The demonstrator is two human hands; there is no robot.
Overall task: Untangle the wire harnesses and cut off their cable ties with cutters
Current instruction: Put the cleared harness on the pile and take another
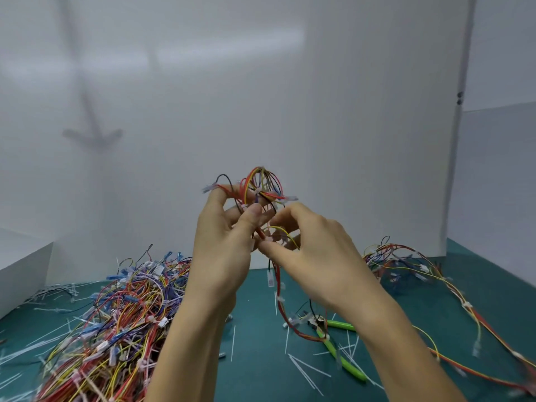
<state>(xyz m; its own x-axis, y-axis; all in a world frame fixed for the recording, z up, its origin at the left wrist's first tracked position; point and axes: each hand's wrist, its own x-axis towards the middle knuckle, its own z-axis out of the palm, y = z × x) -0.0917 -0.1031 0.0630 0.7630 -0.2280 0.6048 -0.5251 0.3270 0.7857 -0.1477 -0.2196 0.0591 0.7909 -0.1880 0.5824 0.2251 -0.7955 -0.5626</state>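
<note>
While aloft, harness (262,185) between both hands (222,248) (314,252).

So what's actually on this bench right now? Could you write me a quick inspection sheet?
Surface: green mat, bare in patches.
Job's things: one wire harness held up above the mat; green-handled cutters lying on the mat, no hand on them.
Clutter: white cable-tie offcuts scattered over the mat.
Grippers: left hand grips the harness; right hand pinches one of its wires.
Cables: big tangled pile at left; looser harnesses spread at right.
Surroundings: white panels behind and at both sides.
</note>
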